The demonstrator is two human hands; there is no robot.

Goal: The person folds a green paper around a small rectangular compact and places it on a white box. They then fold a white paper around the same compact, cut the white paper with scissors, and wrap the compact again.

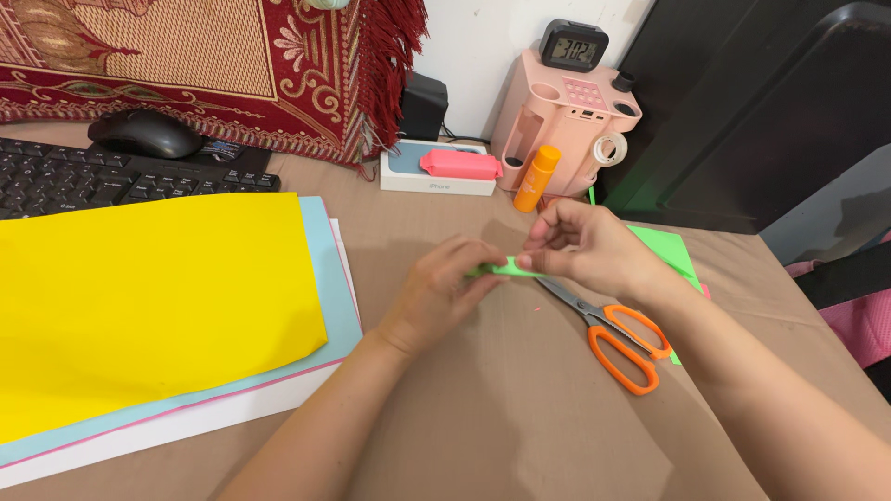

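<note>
Both forearms reach over the brown table [520, 417] as my left hand [441, 288] and right hand [589, 246] grip a small green paper strip [509, 269] between them, orange-handled scissors [617, 339] just beside.

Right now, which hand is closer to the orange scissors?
Right. The right hand hovers just above the scissors blades; the left hand sits farther left, both pinching a green paper strip.

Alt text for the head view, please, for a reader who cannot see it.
Both hands, the left hand and right hand, pinch a small green paper strip over a brown table. Orange-handled scissors lie beside the right hand; a stack of coloured paper sheets, yellow on top, lies to the left.
</note>
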